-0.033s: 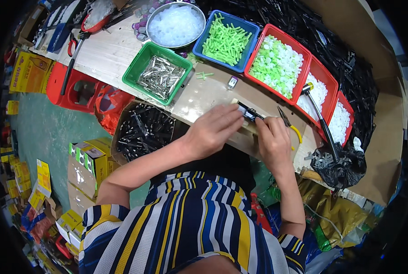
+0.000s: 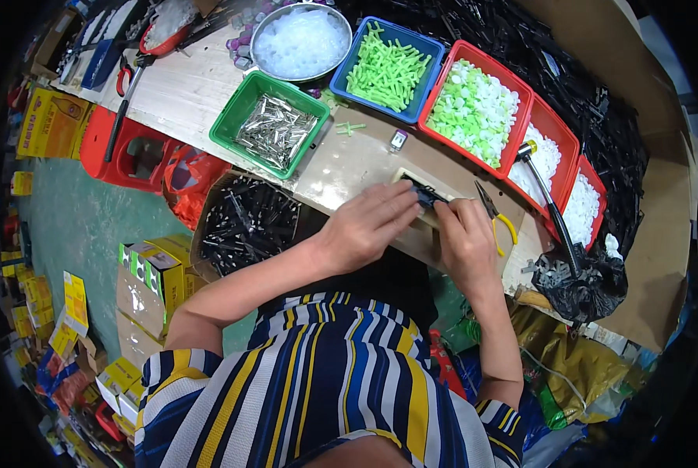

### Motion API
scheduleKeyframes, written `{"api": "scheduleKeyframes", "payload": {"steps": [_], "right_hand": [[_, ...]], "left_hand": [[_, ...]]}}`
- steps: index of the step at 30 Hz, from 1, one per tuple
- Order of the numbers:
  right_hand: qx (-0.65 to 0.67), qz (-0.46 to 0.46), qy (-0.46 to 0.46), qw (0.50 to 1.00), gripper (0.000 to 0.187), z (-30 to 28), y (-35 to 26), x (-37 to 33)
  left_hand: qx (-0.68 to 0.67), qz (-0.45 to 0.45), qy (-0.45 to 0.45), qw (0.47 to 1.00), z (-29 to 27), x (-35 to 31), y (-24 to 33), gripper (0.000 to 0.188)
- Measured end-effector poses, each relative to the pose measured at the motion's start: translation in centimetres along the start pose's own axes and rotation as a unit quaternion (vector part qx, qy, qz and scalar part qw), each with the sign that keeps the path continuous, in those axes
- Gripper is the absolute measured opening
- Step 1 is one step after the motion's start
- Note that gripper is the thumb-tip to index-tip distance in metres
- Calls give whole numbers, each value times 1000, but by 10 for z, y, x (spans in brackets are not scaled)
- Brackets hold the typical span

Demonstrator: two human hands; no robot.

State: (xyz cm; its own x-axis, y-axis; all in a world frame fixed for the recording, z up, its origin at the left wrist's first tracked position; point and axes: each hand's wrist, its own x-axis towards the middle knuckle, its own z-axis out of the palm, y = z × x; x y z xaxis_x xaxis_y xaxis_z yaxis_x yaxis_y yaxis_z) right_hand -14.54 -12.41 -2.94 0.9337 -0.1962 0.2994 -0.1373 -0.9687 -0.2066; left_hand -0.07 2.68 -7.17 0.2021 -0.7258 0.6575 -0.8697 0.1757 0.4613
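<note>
On the bench edge in front of me lies a pale cream block [image 2: 401,173], with a slim black plastic part [image 2: 423,192] over it. My left hand [image 2: 370,224] has its fingers together and bent, their tips closed on the left end of the part. From the other side, my right hand [image 2: 467,234] pinches the right end between thumb and fingers. My fingers hide much of the part. Just right of that hand lie pliers [image 2: 495,212] with yellow handles. A small grey and purple piece [image 2: 398,140] stands beyond the block.
A green bin of metal tubes [image 2: 263,125], a blue bin of green plastic pieces [image 2: 388,70] and red bins of small caps [image 2: 477,101] line the bench. A hammer [image 2: 548,187] leans across the red bins. Below left sits a box of black parts [image 2: 247,222].
The black part has turned slightly between my fingers and its pale, shiny face shows less. More of the cream block is uncovered beside my left fingertips. Both hands have shifted only a little.
</note>
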Motion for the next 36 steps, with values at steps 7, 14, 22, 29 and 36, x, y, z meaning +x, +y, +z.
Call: {"api": "scheduleKeyframes", "payload": {"steps": [7, 14, 22, 29, 36], "right_hand": [[27, -23, -38, 999, 29, -5, 9, -1], [54, -47, -33, 997, 39, -11, 15, -7], [-23, -103, 1, 994, 42, -1, 17, -17], [-6, -86, 26, 996, 36, 10, 9, -15], [85, -12, 39, 995, 30, -8, 15, 10]], "left_hand": [[45, 18, -58, 997, 8, -2, -1, 39], [42, 32, -51, 997, 15, -4, -2, 32], [81, 41, -85, 992, 9, -9, -9, 38], [81, 32, -90, 992, 4, -13, -20, 41], [44, 24, -82, 995, 6, -15, -20, 44]]}}
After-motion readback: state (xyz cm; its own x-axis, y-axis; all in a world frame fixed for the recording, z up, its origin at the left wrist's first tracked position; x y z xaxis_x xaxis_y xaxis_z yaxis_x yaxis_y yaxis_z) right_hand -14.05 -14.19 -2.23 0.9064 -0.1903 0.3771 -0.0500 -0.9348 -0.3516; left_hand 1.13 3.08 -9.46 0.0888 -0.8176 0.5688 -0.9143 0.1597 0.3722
